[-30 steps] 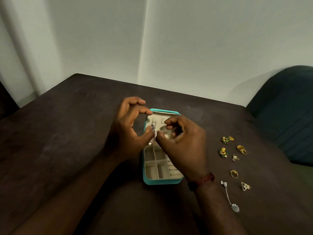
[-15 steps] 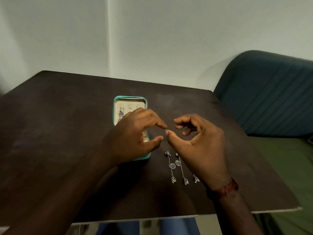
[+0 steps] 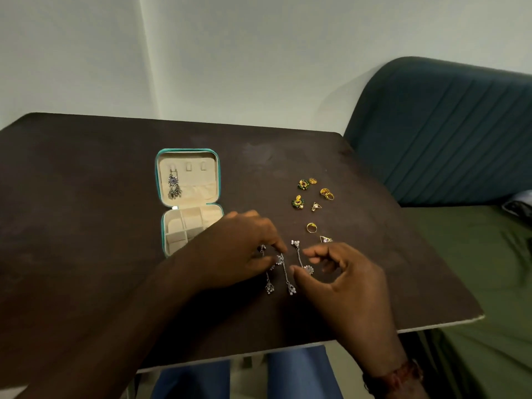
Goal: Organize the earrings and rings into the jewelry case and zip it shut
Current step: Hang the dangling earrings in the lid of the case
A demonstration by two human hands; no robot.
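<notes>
L hand (image 3: pixel 239 250) pinches silver flower-chain drop earring (image 3: pixel 280 259) | R hand (image 3: pixel 348 286) curled near twin earring (image 3: pixel 299 256), grip unclear | lift by studs, keep chains apart

Dark bench (image 3: pixel 86 203) carries an open teal jewelry case (image 3: pixel 219 180), lid laid back, with one silver drop earring (image 3: pixel 174 187) hung in the lid and the cream compartments below showing no contents. Three long silver earrings (image 3: pixel 285 273) lie near the front edge. The left hand (image 3: pixel 239 249) pinches the flower of the middle one between thumb and forefinger. The right hand (image 3: pixel 345 283) is loosely curled, its thumb tip touching the flower of the right-hand earring. Gold studs, triangles and rings (image 3: pixel 311 227) lie scattered behind, apart from the case. A green sofa (image 3: pixel 446 133) stands beside the bench.
</notes>
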